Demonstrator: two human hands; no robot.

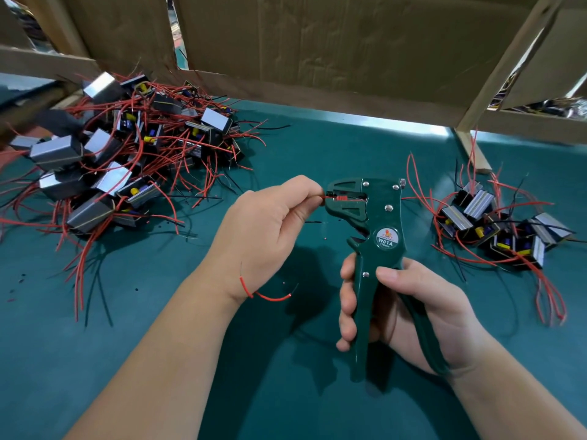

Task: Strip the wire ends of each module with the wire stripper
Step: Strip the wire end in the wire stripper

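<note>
Fingers point(305, 190) pinching red wire point(322, 196) at wire stripper point(368, 217) head, right hand point(409, 309) gripping handles

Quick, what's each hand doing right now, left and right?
Left hand: pinching a red wire, its end in the wire stripper head.
Right hand: gripping the wire stripper's handles.

Green bench mat point(317, 147) fills the view. On its left sits a big tangled heap of modules point(127, 154), red and black leads spilling outward. Over on the right lies a smaller cluster of modules point(495, 227). Dark specks point(22, 277) are scattered near the left edge, possibly insulation scraps. A cardboard wall point(317, 58) stands along the back.
</note>
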